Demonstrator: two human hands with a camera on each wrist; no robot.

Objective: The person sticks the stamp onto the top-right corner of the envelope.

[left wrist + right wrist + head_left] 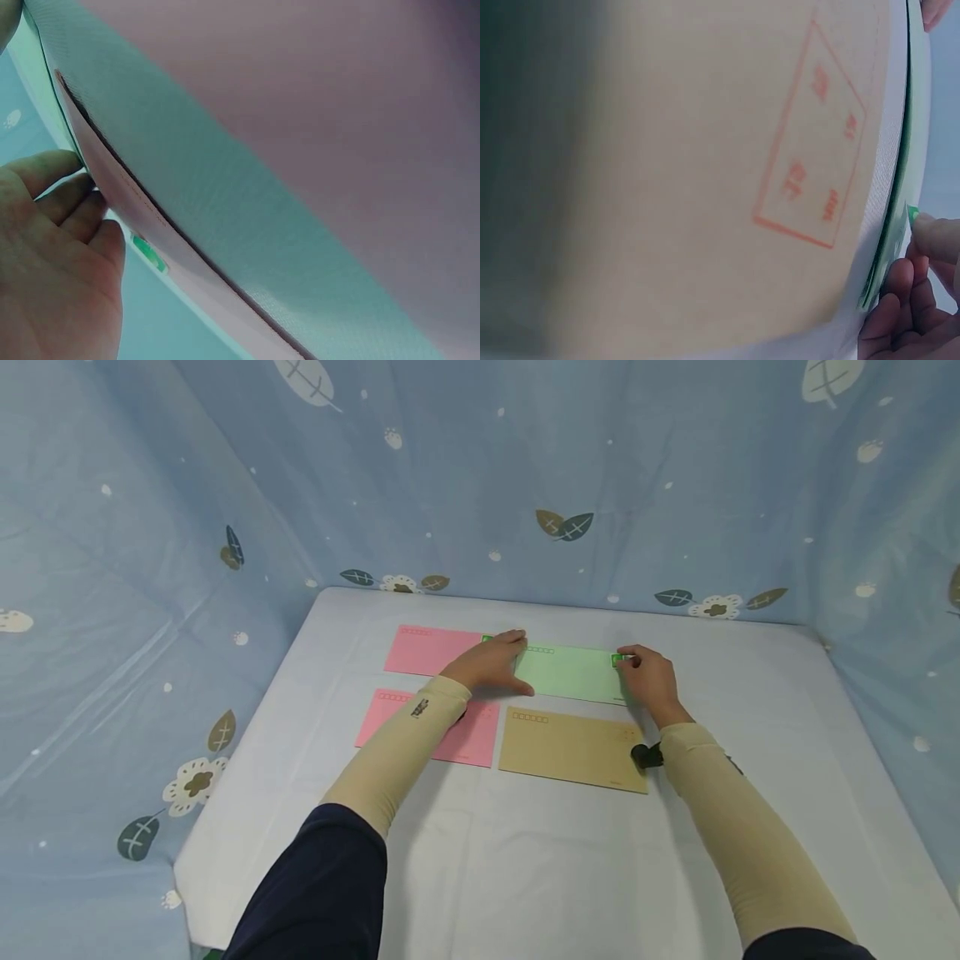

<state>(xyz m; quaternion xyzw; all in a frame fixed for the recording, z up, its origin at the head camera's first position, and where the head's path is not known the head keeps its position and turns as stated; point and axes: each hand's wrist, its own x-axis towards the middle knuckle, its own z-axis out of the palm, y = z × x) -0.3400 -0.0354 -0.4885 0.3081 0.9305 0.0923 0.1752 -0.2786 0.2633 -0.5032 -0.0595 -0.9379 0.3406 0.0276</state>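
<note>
A light green envelope lies in the back row on the white table. At its upper right corner my right hand pinches a small green stamp; the right wrist view also shows the stamp at the thumb tip. My left hand rests at the envelope's left edge, thumb and fingers spread apart. Under that hand's left side is a pink envelope, which bears a green stamp seen in the left wrist view.
A second pink envelope, partly hidden by my left forearm, lies in the front row. Right of it is a tan envelope with a printed stamp box. The white tabletop extends in front, and a blue patterned curtain surrounds the table.
</note>
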